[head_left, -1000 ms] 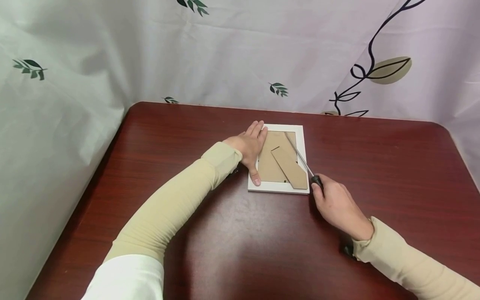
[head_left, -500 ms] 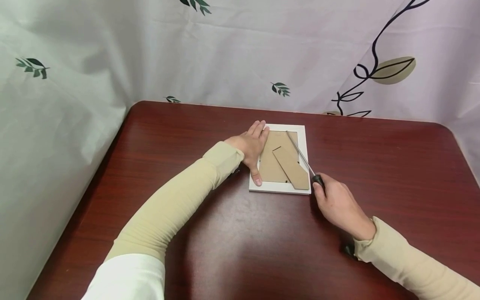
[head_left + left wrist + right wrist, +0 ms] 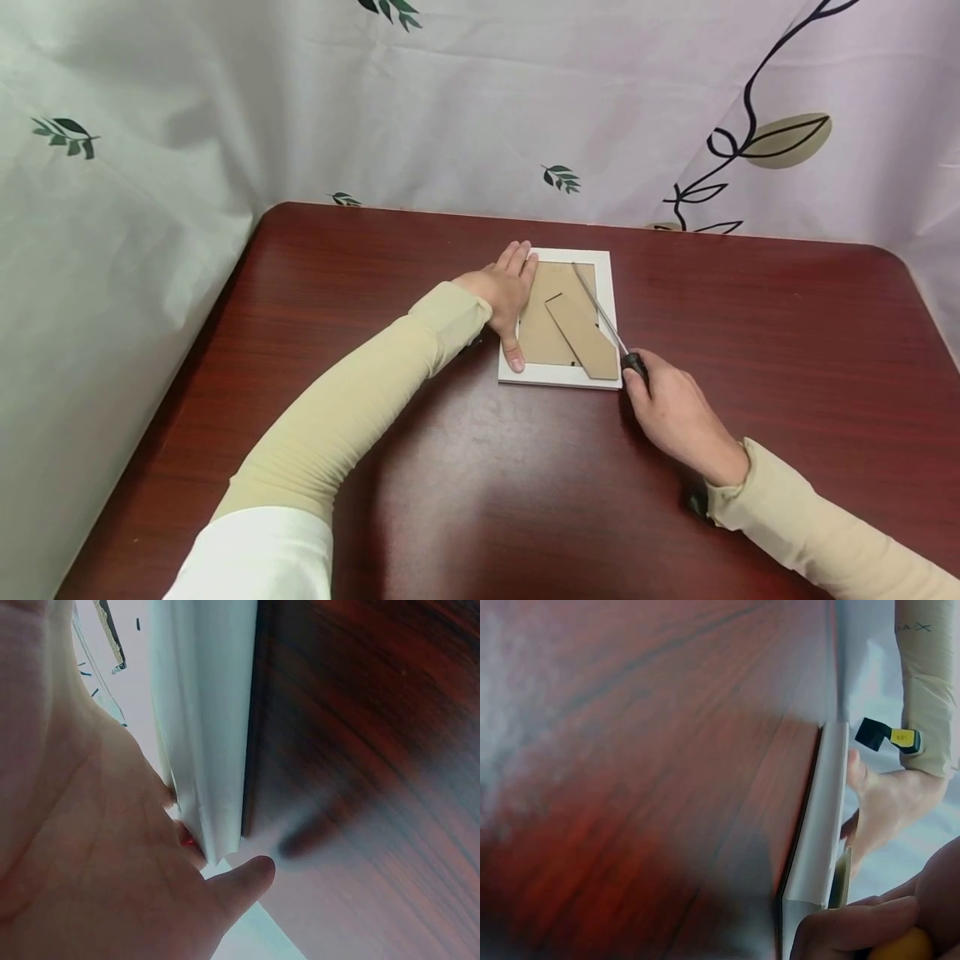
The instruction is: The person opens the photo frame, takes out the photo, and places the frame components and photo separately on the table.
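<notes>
A white picture frame (image 3: 555, 376) lies face down on the table, its brown backing board (image 3: 536, 333) and slanted stand leg (image 3: 585, 342) facing up. My left hand (image 3: 507, 296) rests on the frame's left side, fingers spread toward the far edge and thumb near the front corner. In the left wrist view, the palm (image 3: 90, 802) is beside the frame's white edge (image 3: 202, 720). My right hand (image 3: 678, 408) grips the dark handle of a screwdriver (image 3: 602, 310) at the frame's right front corner. Its metal shaft slants across the right border, with the tip at the board's far right corner.
The dark red wooden table (image 3: 480, 500) reaches back to a pale curtain (image 3: 465, 108) with a leaf print. A small black device with a yellow label (image 3: 904, 739) is strapped to the left wrist, seen in the right wrist view.
The head view has shifted slightly. Both hands, the screwdriver and the picture frame keep nearly the same places relative to one another.
</notes>
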Demonstrator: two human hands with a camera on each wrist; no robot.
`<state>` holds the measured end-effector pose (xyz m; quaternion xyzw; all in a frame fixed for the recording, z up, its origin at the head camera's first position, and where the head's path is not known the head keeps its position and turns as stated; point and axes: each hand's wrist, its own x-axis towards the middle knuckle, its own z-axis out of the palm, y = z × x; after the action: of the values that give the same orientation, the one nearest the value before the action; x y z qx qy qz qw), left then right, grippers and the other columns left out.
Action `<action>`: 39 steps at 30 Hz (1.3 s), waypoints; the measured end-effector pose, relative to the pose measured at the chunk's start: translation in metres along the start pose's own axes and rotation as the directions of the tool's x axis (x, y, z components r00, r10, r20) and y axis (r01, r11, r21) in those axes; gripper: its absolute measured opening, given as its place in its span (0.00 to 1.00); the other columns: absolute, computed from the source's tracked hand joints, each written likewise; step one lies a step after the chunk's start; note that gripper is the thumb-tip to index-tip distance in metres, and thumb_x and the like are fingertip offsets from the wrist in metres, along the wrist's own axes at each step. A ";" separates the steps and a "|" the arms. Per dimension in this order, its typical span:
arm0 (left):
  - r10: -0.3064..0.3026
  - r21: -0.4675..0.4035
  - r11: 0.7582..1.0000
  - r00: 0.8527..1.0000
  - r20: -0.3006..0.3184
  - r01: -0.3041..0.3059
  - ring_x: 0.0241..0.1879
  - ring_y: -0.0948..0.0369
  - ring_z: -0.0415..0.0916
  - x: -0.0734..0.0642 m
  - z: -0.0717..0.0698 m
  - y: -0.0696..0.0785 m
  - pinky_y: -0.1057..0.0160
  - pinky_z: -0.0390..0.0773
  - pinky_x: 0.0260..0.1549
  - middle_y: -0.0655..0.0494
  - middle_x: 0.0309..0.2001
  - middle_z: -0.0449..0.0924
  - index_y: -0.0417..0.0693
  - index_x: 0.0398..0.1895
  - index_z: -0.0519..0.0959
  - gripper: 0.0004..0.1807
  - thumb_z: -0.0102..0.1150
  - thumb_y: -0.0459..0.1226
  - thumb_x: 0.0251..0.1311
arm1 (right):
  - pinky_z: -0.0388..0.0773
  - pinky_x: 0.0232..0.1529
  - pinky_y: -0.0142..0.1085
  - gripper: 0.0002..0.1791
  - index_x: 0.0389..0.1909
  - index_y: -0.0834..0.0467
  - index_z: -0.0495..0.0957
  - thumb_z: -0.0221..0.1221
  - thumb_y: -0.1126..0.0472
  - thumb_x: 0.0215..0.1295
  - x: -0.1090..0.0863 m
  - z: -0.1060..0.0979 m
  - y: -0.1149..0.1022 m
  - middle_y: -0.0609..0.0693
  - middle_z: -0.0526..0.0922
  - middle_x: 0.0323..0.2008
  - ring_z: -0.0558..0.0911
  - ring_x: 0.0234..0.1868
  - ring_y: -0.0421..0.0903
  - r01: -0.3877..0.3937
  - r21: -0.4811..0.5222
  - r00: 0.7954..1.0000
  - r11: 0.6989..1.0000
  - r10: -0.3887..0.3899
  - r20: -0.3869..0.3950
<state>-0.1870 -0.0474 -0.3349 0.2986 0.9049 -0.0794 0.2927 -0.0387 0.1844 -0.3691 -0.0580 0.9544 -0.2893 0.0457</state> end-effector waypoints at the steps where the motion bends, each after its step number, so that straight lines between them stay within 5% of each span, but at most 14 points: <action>1: -0.001 -0.001 1.000 1.000 0.003 0.001 0.77 0.45 0.16 0.000 0.000 0.000 0.50 0.45 0.75 0.35 0.77 0.15 0.35 0.78 0.25 0.92 0.78 0.71 0.22 | 0.72 0.34 0.47 0.08 0.44 0.63 0.75 0.49 0.63 0.75 -0.001 0.000 0.001 0.54 0.75 0.27 0.74 0.32 0.52 -0.003 0.007 1.000 1.000 0.003 0.001; 8: -0.008 -0.043 0.999 1.000 -0.006 0.008 0.77 0.46 0.15 -0.001 0.001 -0.002 0.49 0.45 0.75 0.37 0.77 0.14 0.36 0.78 0.24 0.93 0.79 0.70 0.21 | 0.76 0.41 0.53 0.20 0.59 0.68 0.71 0.55 0.58 0.75 -0.006 0.000 0.003 0.62 0.81 0.40 0.80 0.39 0.57 -0.007 0.073 0.999 0.997 0.009 -0.031; 12: -0.008 -0.063 0.998 1.000 -0.007 0.007 0.77 0.47 0.14 -0.002 0.002 -0.004 0.49 0.45 0.75 0.37 0.77 0.13 0.36 0.78 0.23 0.93 0.79 0.70 0.21 | 0.77 0.39 0.51 0.21 0.59 0.66 0.70 0.57 0.58 0.74 -0.010 0.000 0.002 0.62 0.80 0.42 0.81 0.36 0.55 0.012 0.086 0.998 0.996 -0.007 -0.055; 18: -0.003 -0.051 0.999 1.000 -0.006 0.003 0.77 0.47 0.14 -0.002 0.003 -0.005 0.48 0.46 0.75 0.37 0.77 0.13 0.36 0.78 0.23 0.93 0.78 0.71 0.22 | 0.80 0.33 0.37 0.17 0.59 0.64 0.70 0.55 0.61 0.75 -0.016 -0.001 -0.004 0.59 0.78 0.41 0.82 0.21 0.37 0.038 0.137 0.999 0.990 -0.035 -0.027; 25: 0.006 -0.015 1.000 1.000 -0.009 -0.006 0.77 0.46 0.16 -0.002 0.002 -0.005 0.49 0.49 0.75 0.36 0.78 0.15 0.36 0.78 0.25 0.92 0.77 0.72 0.24 | 0.84 0.39 0.45 0.16 0.59 0.63 0.72 0.56 0.64 0.74 -0.027 -0.001 -0.010 0.56 0.85 0.39 0.87 0.32 0.42 0.076 0.122 0.996 0.990 -0.070 -0.047; 29: 0.017 0.043 0.999 1.000 -0.017 -0.016 0.79 0.44 0.24 -0.002 -0.007 -0.005 0.51 0.52 0.74 0.34 0.79 0.23 0.34 0.79 0.31 0.85 0.75 0.70 0.32 | 0.81 0.38 0.48 0.18 0.60 0.63 0.73 0.58 0.65 0.72 -0.031 0.000 -0.013 0.52 0.85 0.35 0.84 0.32 0.44 0.133 0.053 0.987 0.990 -0.128 -0.093; 35: 0.024 0.079 0.997 0.995 -0.094 -0.016 0.69 0.47 0.57 0.000 -0.022 -0.004 0.55 0.67 0.66 0.41 0.69 0.58 0.37 0.73 0.59 0.64 0.82 0.59 0.36 | 0.79 0.44 0.54 0.22 0.64 0.64 0.72 0.60 0.65 0.71 -0.035 0.001 -0.017 0.60 0.85 0.49 0.84 0.43 0.54 0.170 0.041 0.979 0.985 -0.164 -0.123; 39: 0.051 0.097 0.994 0.994 -0.097 -0.041 0.69 0.44 0.61 0.004 -0.028 -0.002 0.54 0.67 0.66 0.43 0.76 0.52 0.41 0.79 0.52 0.69 0.84 0.54 0.36 | 0.79 0.40 0.51 0.22 0.63 0.63 0.73 0.60 0.64 0.70 -0.038 0.001 -0.019 0.57 0.85 0.42 0.81 0.36 0.51 0.155 0.041 0.982 0.987 -0.149 -0.115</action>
<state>-0.2040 -0.0382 -0.3141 0.3366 0.9064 -0.1007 0.2346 0.0005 0.1735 -0.3576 -0.1134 0.9407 -0.3184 -0.0285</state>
